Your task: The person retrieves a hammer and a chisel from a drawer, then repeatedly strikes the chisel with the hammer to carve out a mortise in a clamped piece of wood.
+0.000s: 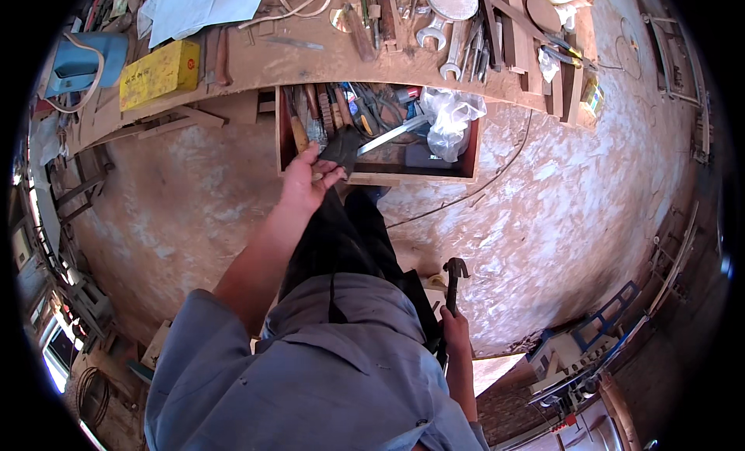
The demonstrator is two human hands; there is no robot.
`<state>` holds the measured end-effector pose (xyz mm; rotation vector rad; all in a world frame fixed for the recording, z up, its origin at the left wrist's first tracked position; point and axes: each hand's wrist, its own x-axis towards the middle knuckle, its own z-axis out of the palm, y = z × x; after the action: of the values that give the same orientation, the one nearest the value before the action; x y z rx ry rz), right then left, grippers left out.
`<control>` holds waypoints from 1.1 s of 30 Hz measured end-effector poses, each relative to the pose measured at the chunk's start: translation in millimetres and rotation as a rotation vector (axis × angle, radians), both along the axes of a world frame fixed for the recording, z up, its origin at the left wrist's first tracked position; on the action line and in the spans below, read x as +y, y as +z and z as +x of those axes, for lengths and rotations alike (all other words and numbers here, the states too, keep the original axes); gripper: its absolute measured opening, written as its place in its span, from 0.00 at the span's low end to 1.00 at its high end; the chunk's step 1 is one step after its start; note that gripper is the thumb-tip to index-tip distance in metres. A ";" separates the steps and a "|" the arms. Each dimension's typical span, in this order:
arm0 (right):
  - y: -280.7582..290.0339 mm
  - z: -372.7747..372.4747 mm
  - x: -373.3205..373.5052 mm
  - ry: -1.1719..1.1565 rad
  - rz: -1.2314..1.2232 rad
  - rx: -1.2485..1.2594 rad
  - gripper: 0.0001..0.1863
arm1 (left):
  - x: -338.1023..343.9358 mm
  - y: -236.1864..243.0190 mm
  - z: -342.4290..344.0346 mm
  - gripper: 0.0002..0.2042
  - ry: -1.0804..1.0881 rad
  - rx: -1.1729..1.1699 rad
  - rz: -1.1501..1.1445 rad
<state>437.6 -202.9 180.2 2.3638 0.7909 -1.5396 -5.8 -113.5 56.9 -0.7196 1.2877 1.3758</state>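
My left hand (306, 181) is at the front edge of an open wooden drawer (434, 176), its fingers pinching a dark, flat, angular piece (341, 150) whose kind I cannot make out. That piece covers part of the drawer's contents. Low at my right side, my right hand (456, 332) is closed around the handle of a claw hammer (456, 269), which is held head up. Inside the drawer lie wooden-handled tools (313, 102), a long pale metal strip (393, 137), a clear plastic bag (450, 121) and a dark box (427, 157).
Above the drawer, the workbench (272, 61) carries a yellow box (159, 74), white paper (202, 12), large wrenches (450, 63) and yellow-handled pliers (564, 53). A dark cord (497, 175) trails over the stained floor (574, 218). A blue-framed machine (594, 327) stands at lower right.
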 end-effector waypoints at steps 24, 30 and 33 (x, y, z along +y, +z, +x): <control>40.7 -86.7 124.4 0.385 0.796 0.580 0.03 | 22.2 42.0 54.7 0.15 -0.579 0.695 0.455; 43.9 -179.1 170.0 0.302 0.651 0.734 0.11 | 22.8 68.2 90.5 0.19 -1.020 1.142 0.568; 46.9 -201.3 170.9 0.184 0.645 0.861 0.12 | 20.8 71.2 91.0 0.23 -1.119 1.265 0.724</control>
<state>236.3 -32.0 227.1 1.7665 1.8490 -2.5122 85.2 -92.7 128.2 1.4181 1.4777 1.0777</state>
